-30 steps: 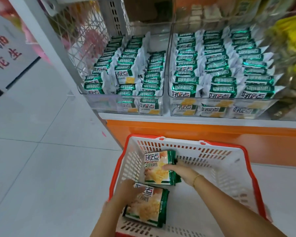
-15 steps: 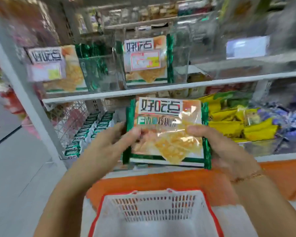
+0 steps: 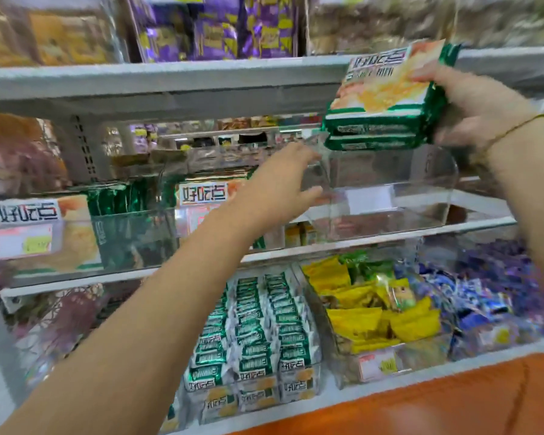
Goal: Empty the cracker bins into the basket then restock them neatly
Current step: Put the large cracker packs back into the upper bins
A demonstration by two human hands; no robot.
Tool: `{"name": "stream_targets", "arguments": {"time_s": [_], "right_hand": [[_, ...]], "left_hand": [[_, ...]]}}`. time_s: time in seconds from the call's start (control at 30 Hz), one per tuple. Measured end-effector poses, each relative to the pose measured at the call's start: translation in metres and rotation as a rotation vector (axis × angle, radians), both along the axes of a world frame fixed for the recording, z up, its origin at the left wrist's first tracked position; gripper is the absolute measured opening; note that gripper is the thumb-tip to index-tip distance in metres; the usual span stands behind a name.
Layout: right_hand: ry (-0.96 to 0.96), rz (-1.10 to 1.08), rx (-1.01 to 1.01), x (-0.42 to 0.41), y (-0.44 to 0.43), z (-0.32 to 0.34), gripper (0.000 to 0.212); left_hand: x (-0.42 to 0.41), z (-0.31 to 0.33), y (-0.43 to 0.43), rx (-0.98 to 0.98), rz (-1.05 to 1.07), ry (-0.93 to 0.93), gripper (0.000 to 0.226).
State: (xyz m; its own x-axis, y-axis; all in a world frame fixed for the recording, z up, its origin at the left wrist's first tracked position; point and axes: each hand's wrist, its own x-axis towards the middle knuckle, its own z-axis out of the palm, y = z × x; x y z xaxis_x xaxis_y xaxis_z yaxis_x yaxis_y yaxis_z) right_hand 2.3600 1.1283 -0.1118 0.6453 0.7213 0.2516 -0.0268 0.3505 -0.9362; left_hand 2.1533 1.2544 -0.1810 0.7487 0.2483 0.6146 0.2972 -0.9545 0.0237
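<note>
we are holding a stack of flat, green-edged plastic cracker packets in our right hand, up at the far right, just above the empty clear acrylic bin sitting on the white middle shelf. the right fingers are clamping over the stack's top and right edge, with the thumb hiding behind it. our left hand is reaching toward the bin's left wall, fingers apart and fairly straight; we cannot tell whether they are touching the plastic.

we are judging the packets to be light, their film slick and crinkly, and the crackers inside brittle. squeezing hard across the flat faces is risking breakage, and the lower packets could be sliding out. taking them by the side edges with support beneath is looking safer.

motion blur is smearing most of the shelving. the print is proving hard to read, and the number of packets in the stack is unclear. the bin's transparent walls are barely showing, and the basket is lying outside the view.
</note>
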Motion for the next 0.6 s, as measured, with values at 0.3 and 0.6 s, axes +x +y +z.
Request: {"name": "stream_targets", "arguments": {"time_s": [0.3,0.6], "right_hand": [[-0.135,-0.093,-0.443,0.079,0.056,-0.005,0.027],[-0.254,0.028,-0.573,0.081,0.139,-0.025,0.03]], "left_hand": [[0.074,0.027,0.045,0.072,0.041,0.313,0.051],[0.07,0.033,0.081,0.114,-0.019,0.321,0.015]]}}
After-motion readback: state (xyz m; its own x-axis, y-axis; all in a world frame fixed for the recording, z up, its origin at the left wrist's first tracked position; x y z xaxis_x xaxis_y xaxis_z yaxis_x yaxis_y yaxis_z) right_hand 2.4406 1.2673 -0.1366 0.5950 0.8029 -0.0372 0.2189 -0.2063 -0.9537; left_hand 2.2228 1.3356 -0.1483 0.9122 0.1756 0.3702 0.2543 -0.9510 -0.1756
